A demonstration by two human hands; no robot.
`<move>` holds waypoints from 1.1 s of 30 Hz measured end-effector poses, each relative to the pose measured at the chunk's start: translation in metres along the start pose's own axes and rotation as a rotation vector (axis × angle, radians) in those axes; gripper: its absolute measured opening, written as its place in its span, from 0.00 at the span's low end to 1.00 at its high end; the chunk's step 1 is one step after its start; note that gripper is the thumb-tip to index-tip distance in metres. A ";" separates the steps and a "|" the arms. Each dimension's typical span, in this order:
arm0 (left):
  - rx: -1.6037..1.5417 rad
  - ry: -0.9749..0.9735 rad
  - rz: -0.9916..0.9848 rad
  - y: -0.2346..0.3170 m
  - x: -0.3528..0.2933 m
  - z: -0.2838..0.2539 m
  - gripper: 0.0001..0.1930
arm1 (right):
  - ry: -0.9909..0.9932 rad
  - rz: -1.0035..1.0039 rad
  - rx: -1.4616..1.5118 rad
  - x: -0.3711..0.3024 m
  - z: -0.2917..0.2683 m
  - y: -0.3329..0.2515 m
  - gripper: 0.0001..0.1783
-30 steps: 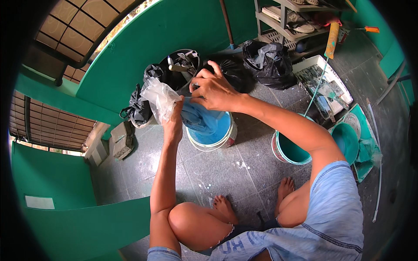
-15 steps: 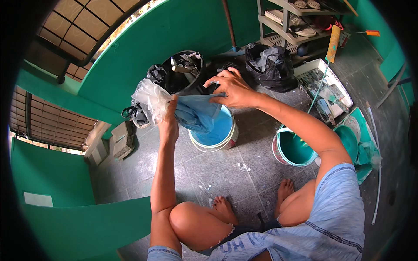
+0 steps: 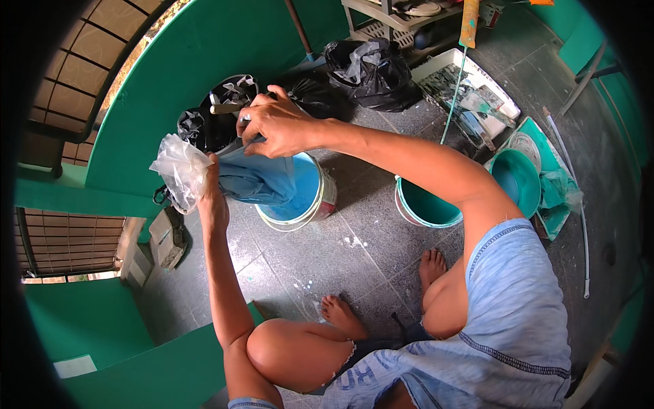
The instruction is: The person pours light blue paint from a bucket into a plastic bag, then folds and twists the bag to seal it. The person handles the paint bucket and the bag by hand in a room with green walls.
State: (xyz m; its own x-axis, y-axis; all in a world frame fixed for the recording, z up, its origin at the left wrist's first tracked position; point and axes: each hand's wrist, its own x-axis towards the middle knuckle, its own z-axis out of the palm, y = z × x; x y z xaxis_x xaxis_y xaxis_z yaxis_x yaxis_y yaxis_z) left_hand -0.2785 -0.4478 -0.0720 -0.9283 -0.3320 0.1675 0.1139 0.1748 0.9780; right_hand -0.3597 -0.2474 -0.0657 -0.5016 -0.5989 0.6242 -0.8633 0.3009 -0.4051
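Observation:
Above the bucket of blue paint [image 3: 325, 198], my two hands hold a limp plastic bag [image 3: 251, 180] with blue in it or on it. My left hand [image 3: 214, 199] is closed round the bag, and its crumpled clear end [image 3: 178, 169] puffs out beyond the fist. With thumb and fingers bent together, my right hand [image 3: 281, 128] pinches the bag's upper edge. The blue part droops over the left side of the bucket's opening, hiding some of the paint. Whether the bag touches the rim, I cannot tell.
A bucket of green paint [image 3: 430, 219] stands to the right, partly behind my right forearm. Beyond lie a paint roller [image 3: 469, 26], a stained tray [image 3: 507, 102] and a green bowl [image 3: 516, 183]. Black rubbish bags [image 3: 375, 85] line the far wall; grey blocks [image 3: 168, 238] sit left.
Both hands and the bag have shifted left in the picture, as the whole view has turned. My right hand has come closer to my left, and the bag hangs slacker between them.

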 end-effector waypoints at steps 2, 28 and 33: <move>0.138 -0.114 0.132 0.015 -0.008 0.011 0.18 | -0.004 -0.007 -0.010 0.001 0.001 -0.002 0.07; 0.445 -0.002 0.349 0.022 -0.012 0.013 0.10 | -0.058 0.055 0.071 -0.003 0.007 0.014 0.15; 0.530 -0.006 0.427 0.009 -0.008 0.005 0.10 | -0.064 0.077 0.075 -0.012 0.012 0.019 0.16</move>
State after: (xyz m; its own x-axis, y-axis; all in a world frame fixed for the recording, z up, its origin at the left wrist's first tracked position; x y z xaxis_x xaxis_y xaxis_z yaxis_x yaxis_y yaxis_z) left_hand -0.2716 -0.4384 -0.0649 -0.8428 -0.1280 0.5229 0.2831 0.7208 0.6327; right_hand -0.3698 -0.2436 -0.0891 -0.5600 -0.6230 0.5461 -0.8144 0.2928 -0.5011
